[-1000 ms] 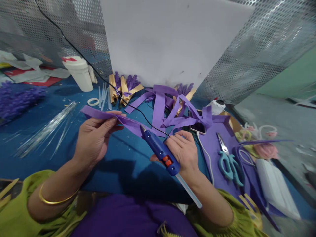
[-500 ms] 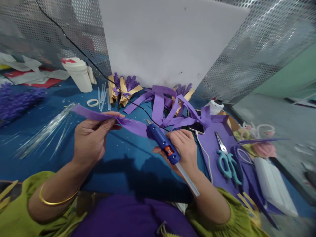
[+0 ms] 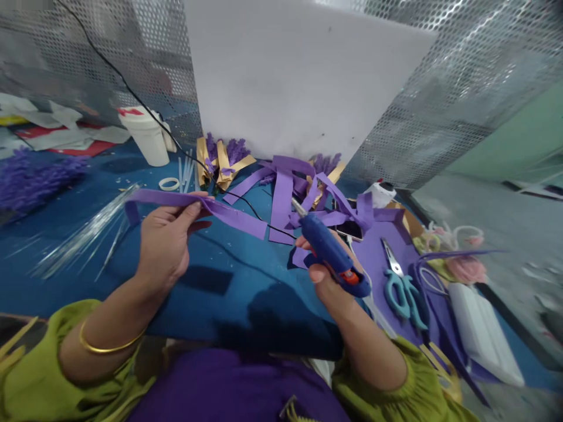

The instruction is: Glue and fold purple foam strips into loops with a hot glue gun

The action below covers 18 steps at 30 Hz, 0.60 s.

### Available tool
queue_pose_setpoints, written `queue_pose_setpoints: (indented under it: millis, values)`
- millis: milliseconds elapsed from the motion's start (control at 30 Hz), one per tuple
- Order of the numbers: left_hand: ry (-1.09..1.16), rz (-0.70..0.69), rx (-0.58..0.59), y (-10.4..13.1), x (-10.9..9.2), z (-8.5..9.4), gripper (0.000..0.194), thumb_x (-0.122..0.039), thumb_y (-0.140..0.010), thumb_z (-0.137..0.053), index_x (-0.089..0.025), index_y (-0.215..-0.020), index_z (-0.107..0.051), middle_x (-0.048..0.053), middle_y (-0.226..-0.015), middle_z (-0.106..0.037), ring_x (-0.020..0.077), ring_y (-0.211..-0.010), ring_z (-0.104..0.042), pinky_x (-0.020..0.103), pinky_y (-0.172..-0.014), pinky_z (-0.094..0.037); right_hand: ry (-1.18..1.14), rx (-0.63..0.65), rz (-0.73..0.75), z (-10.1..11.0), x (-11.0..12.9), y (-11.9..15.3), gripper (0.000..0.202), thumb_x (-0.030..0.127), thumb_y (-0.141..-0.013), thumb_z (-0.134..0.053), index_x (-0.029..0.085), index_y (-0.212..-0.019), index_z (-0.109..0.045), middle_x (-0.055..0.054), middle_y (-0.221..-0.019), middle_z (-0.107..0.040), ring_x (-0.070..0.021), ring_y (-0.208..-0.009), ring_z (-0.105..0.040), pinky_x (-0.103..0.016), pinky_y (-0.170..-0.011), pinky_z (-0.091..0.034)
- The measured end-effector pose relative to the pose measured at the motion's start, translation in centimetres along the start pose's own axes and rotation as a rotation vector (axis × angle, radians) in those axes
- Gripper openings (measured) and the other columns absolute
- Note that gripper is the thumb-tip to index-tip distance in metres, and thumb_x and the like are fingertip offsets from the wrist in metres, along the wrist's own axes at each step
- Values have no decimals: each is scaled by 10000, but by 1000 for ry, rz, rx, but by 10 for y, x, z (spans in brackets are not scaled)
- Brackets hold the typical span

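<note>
Pinched between the thumb and fingers of my left hand is a purple ribbon strip. One end of it droops on the left, and the other reaches out to the right with its cut end free. My right hand is wrapped round a blue glue gun, whose metal nozzle points up and left, apart from the strip. A clear glue stick sticks out behind the gun. More purple ribbon strips lie tangled at the back of the table, behind the gun.
Small lavender bunches in tan paper stand at the back, near a white cup, glue sticks and a tape roll. Turquoise scissors lie at right. A black cord crosses above the table.
My right hand has let go of the ribbon's right end and turned with the glue gun, moving slightly right. My left hand still pinches the strip, whose left end now hangs down.
</note>
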State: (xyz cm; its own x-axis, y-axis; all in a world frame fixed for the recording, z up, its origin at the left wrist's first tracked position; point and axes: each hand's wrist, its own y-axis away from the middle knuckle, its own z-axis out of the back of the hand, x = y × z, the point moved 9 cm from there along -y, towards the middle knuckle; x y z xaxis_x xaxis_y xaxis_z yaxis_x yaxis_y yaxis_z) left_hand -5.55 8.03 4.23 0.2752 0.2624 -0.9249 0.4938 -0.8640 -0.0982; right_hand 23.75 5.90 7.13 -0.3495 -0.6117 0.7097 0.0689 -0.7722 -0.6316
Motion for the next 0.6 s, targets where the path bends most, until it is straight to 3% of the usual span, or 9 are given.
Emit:
queue_pose_setpoints:
  millis: [100, 200, 467, 600]
  values:
    - [-27, 4, 5, -2, 2, 0, 101, -238, -749, -784, -212, -844, -802, 26, -840, -757, 133, -745, -683, 202, -611, -547, -147, -70, -100, 5, -10, 0, 488, 725, -807, -621, 244, -885, -649, -63, -895, -681, -253, -847, -673, -411, -780, -550]
    - [-24, -4, 57, 0, 1, -4, 97, -226, -759, -771, -215, -851, -799, 28, -853, -757, 138, -755, -686, 208, -624, -549, -67, 13, -150, -1, -11, -2, 424, 670, -824, -650, 249, -872, -660, -54, -893, -690, -239, -841, -656, -391, -778, -531]
    - [7, -130, 125, 10, -13, -14, 120, -210, -766, -777, -191, -882, -800, 34, -877, -771, 145, -773, -692, 231, -656, -561, 262, 399, 179, -39, 16, -4, 388, 588, -883, -634, 225, -772, -559, 23, -680, -587, -167, -688, -583, -374, -870, -437]
    - [46, -190, 54, 4, -23, -5, 93, -197, -798, -745, -224, -874, -792, -2, -895, -772, 140, -803, -690, 235, -670, -561, 368, 446, 236, -43, 15, -3, 362, 521, -912, -622, 225, -752, -488, 45, -667, -551, -139, -629, -549, -371, -922, -419]
